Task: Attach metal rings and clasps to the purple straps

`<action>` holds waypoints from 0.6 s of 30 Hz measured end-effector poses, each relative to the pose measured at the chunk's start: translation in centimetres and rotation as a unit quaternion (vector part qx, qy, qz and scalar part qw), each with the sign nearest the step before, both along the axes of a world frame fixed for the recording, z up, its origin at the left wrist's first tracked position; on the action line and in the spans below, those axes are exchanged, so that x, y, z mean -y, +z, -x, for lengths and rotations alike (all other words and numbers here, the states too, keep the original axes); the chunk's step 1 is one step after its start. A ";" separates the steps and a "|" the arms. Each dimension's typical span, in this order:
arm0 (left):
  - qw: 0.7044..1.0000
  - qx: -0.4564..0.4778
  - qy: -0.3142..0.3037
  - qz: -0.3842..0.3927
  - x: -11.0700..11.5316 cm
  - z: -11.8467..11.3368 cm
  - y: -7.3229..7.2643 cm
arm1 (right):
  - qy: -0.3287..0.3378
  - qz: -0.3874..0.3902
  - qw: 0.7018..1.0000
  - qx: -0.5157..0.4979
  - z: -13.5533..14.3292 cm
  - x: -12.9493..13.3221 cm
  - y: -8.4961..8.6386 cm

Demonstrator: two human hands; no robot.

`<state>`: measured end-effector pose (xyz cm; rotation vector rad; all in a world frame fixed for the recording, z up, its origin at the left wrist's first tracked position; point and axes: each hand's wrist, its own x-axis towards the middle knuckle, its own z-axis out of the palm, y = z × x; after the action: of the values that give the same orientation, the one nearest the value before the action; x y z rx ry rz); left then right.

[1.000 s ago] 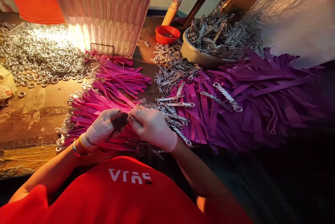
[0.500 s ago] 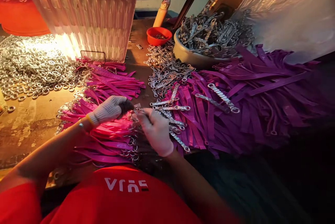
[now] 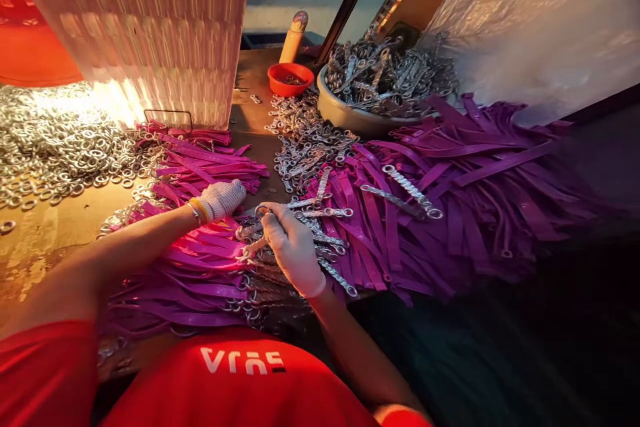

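My left hand (image 3: 225, 200), in a white knit glove, is closed over the pink straps; whatever its fingers hold is hidden. Between the thumb and fingertips of my gloved right hand (image 3: 295, 250), a small metal ring (image 3: 261, 210) sticks out, and the rest of that piece is covered by the hand. Below both hands lie pink straps (image 3: 200, 254) with metal rings at their ends. Twisted metal links with eyelet ends (image 3: 273, 287) extend from them under my right hand. More loose links (image 3: 327, 212) lie just right of its fingers.
A heap of metal rings (image 3: 75, 154) spreads at left beside a ribbed translucent panel (image 3: 165, 34). Farther back stand a red bowl (image 3: 280, 84), a bottle (image 3: 293, 40) and a basin (image 3: 340, 107) piled with metal links. Purple straps (image 3: 475, 180) cover the right side.
My hands have come apart; the left has moved back from the piece that the right still pinches. The view has shifted slightly, and twisted links under my right hand show more clearly.
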<state>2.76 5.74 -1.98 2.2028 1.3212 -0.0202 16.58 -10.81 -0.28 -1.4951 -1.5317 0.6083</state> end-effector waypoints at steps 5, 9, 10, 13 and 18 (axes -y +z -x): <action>0.990 0.125 0.006 0.072 4.3 4.0 3.5 | 0.022 -0.046 0.997 0.053 0.4 -0.5 0.5; 0.911 0.331 0.085 0.231 9.0 6.9 5.1 | 0.074 -0.027 0.984 0.161 1.9 -0.5 1.0; 0.900 0.349 0.100 0.239 10.0 7.3 5.3 | 0.080 -0.021 0.976 0.199 2.4 -0.4 1.3; 0.893 0.364 0.118 0.238 12.0 8.0 5.4 | 0.094 -0.013 0.949 0.300 3.6 0.3 2.1; 0.956 0.275 0.024 0.101 13.2 8.4 4.9 | 0.106 -0.002 0.914 0.393 4.6 1.5 2.6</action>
<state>-5.66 -7.48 2.88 1.8179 1.0022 0.4280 11.94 -12.35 2.36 -1.6807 -2.3214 0.0965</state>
